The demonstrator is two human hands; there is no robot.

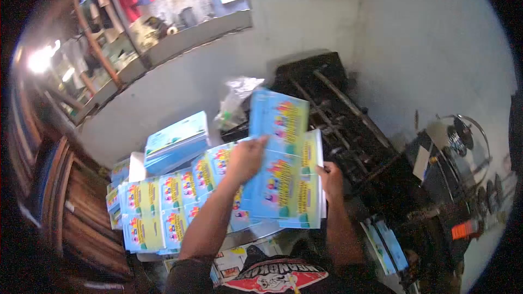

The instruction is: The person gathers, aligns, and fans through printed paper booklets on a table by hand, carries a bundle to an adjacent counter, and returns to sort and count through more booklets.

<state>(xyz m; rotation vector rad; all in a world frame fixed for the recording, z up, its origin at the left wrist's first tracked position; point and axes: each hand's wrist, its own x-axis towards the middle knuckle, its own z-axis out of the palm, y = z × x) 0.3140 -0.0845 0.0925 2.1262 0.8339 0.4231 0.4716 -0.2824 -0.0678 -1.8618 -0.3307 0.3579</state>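
My left hand (pixel 248 160) is closed on the left edge of a blue and yellow printed sheet (pixel 280 179), which is tilted up and carries the same colourful design twice. Behind it, partly covered, lies another printed sheet (pixel 311 198) with a white border. My right hand (pixel 330 182) pinches the right edge of that rear sheet. To the left, overlapping rows of similar printed sheets (pixel 174 190) cover the work surface. Whether more than one sheet is in each hand cannot be made out.
Behind the rows stands a thick stack of blue printed sheets (pixel 177 136). A crumpled clear plastic bag (pixel 237 100) lies by the wall. Dark machinery (pixel 338 114) fills the right side, with a metal wheel (pixel 463 133) near the wall. Wooden boards (pixel 87 218) stand at far left.
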